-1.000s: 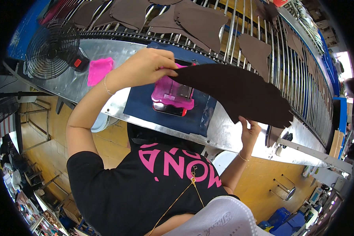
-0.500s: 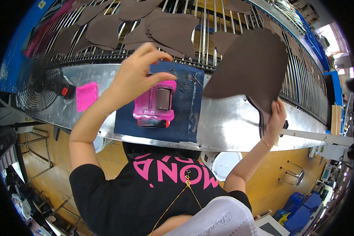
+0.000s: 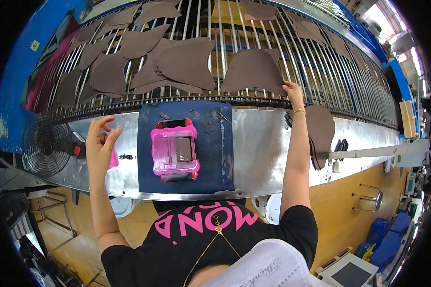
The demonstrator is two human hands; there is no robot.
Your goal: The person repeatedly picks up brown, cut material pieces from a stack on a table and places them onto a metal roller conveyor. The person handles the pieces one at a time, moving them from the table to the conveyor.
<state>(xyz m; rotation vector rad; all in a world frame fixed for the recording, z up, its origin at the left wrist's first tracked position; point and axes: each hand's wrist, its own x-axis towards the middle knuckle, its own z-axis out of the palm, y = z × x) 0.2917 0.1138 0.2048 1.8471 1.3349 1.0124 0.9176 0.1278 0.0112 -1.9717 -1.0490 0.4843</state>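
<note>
My right hand (image 3: 294,95) reaches forward to the bar rack and pinches the lower right corner of a brown leather-like piece (image 3: 251,71), which lies flat across the bars. My left hand (image 3: 100,141) is raised over the left of the metal bench, fingers curved and apart with nothing between them. Between my arms, a pink-smeared tray (image 3: 162,146) with a dark roller-like block (image 3: 183,149) sits on a dark blue mat (image 3: 210,167). Beside my right forearm rests a stack of similar brown pieces (image 3: 322,125), partly overhanging the bench.
Several brown pieces (image 3: 186,62) lie spread over the bars of the rack (image 3: 220,43). A black fan (image 3: 48,143) stands at the bench's left end. A pale bar (image 3: 383,150) juts in from the right, and a stool (image 3: 376,200) stands on the floor.
My right hand has carried the brown piece forward and left, from above the bench onto the rack. My left hand has drawn back to the left, away from the pink tray.
</note>
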